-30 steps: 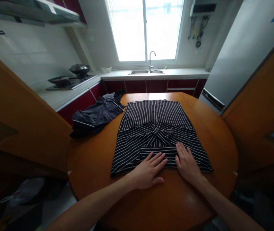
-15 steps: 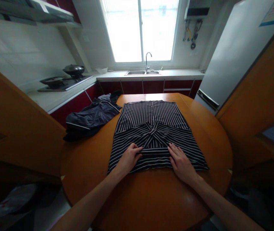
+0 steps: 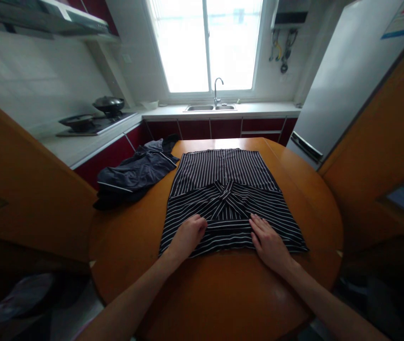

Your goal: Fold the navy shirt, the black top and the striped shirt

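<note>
A black garment with white stripes (image 3: pixel 223 168) lies spread on the table, with a crossed, knotted band at its middle and a folded strip along its near part. My left hand (image 3: pixel 188 233) rests on the near left of it, fingers curled in and closed on the cloth; the fingertips are partly hidden. On the near right, my right hand (image 3: pixel 267 238) lies flat on the fabric, palm down and fingers stretched out.
The garment is on a round wooden table (image 3: pixel 223 293). Dark grey clothes (image 3: pixel 136 170) with white piping lie heaped at its left edge. Beyond stand a counter with a sink (image 3: pixel 210 108), a stove with a lidded wok (image 3: pixel 108 103), and a fridge (image 3: pixel 344 76) at right.
My left hand has curled its fingers further in and shifted slightly. My right hand stays nearly in place, and the striped garment has hardly moved.
</note>
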Action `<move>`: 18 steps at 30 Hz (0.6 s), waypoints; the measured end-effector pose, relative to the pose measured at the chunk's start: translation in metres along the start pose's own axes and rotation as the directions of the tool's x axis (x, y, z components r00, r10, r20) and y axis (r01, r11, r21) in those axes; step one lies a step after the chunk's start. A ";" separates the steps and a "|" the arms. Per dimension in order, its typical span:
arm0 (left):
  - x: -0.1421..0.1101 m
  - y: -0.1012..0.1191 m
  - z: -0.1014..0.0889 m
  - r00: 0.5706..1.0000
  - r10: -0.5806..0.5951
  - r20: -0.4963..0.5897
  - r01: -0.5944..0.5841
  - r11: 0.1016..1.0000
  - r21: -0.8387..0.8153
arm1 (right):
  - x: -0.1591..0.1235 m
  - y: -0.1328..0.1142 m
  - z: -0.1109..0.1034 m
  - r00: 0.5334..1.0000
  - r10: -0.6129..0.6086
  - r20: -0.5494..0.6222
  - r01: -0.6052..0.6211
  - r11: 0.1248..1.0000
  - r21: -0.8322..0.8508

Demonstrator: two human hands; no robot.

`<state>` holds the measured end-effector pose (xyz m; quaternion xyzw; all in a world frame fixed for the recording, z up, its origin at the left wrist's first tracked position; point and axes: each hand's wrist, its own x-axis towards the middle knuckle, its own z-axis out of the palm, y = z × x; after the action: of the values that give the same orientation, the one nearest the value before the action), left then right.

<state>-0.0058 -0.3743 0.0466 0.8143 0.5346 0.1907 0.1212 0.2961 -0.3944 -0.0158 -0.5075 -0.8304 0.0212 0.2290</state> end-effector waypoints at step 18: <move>-0.010 0.025 0.035 0.947 0.288 0.145 -0.315 0.920 0.234 | 0.002 -0.004 -0.005 0.991 0.065 -0.115 -0.071 0.996 -0.046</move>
<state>0.0263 -0.3935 0.0237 0.9048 0.4154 0.0925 0.0136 0.2937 -0.3957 -0.0096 -0.5415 -0.7986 -0.0206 0.2620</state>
